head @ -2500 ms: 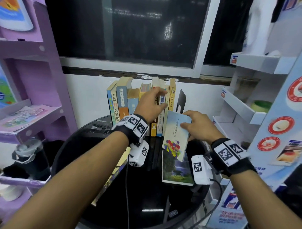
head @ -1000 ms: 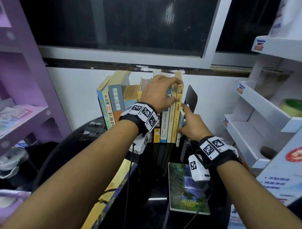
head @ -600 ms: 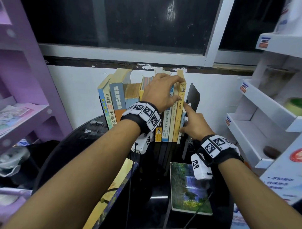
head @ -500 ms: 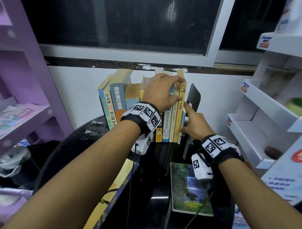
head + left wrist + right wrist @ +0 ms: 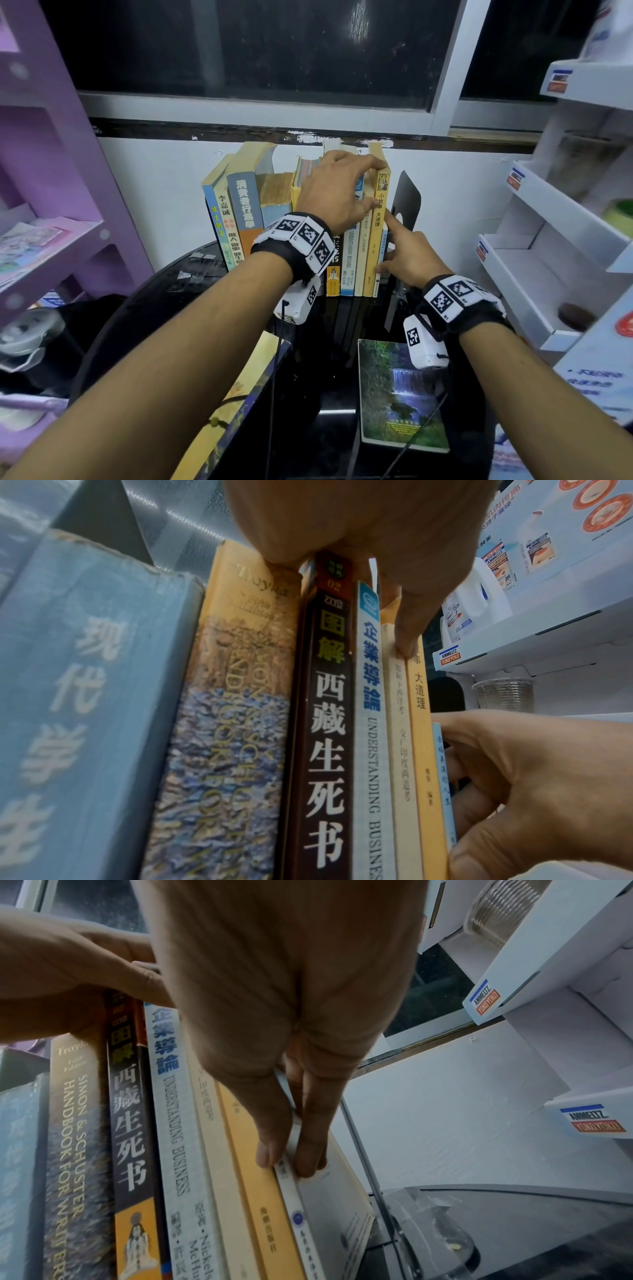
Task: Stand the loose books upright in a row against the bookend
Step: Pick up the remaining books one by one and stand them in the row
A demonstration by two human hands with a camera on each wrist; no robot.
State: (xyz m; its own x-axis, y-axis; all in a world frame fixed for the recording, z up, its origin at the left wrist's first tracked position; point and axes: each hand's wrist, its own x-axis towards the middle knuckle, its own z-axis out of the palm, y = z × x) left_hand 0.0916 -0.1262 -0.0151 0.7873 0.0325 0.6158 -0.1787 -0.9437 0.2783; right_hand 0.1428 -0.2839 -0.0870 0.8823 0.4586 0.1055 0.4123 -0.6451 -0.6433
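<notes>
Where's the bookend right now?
Head view: the bookend stands at the row's right end, just right of the thin blue book that the right hand pinches.

Place: shop corner | cues: labelled white display racks, purple shelf, product poster

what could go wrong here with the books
The thin blue book pinched by the right hand is shorter than the yellow book; released, it may slump into the gap before the bookend. The left hand grips the yellow book's top; letting go early may let it tilt.
</notes>
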